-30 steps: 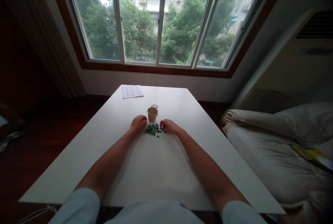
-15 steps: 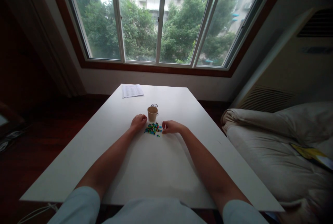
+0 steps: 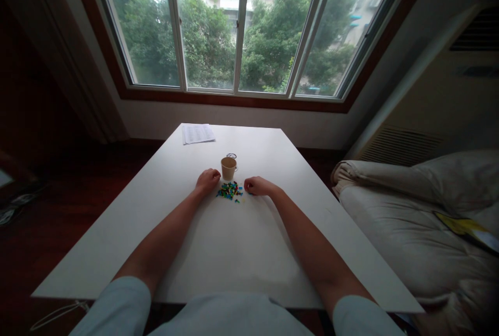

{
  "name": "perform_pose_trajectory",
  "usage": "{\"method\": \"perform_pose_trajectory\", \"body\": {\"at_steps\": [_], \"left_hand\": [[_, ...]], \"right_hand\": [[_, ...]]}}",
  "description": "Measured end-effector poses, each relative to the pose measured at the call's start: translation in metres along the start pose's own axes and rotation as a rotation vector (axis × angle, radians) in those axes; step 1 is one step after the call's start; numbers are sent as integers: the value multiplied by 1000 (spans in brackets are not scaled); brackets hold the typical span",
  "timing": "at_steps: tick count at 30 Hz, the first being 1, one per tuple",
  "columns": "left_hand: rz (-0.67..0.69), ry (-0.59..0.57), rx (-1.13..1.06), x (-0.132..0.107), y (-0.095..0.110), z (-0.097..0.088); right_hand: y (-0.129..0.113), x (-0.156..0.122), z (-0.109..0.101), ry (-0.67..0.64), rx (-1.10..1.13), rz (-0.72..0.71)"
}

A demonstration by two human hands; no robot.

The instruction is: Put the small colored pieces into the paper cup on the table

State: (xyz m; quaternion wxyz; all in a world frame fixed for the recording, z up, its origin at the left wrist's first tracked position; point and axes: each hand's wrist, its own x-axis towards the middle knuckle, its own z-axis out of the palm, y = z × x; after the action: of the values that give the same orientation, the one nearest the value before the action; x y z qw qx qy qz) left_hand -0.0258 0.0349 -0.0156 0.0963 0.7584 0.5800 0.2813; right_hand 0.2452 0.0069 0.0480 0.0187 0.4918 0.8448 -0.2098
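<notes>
Our left hand (image 3: pixel 208 180) and right hand (image 3: pixel 259 186) lie curled flanking the tiny coloured pieces (image 3: pixel 230 190): light, hard, likely skittery, best pinched singly; whether either grips one, we cannot tell.

The little pieces (image 3: pixel 230 190) before me are a mix of blue, green, yellow, red and black. The cup (image 3: pixel 228 168) is plain tan and the table (image 3: pixel 218 258) is white. The sheet of paper (image 3: pixel 198 133) is white with grey rows of print. My sleeves (image 3: pixel 125 302) are pale blue, and the bedding (image 3: pixel 405 206) is cream.
</notes>
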Motion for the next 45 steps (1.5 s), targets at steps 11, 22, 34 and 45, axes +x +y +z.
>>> {"method": "perform_pose_trajectory", "body": {"at_steps": [11, 22, 34, 45], "left_hand": [[-1, -1, 4, 0, 0, 0], [7, 6, -1, 0, -3, 2], [-12, 0, 9, 0, -1, 1], [7, 3, 0, 0, -2, 1]], "right_hand": [[14, 3, -1, -71, 63, 33], [21, 1, -3, -99, 74, 62], [12, 1, 2, -23, -37, 1], [-3, -3, 4, 85, -157, -55]]}}
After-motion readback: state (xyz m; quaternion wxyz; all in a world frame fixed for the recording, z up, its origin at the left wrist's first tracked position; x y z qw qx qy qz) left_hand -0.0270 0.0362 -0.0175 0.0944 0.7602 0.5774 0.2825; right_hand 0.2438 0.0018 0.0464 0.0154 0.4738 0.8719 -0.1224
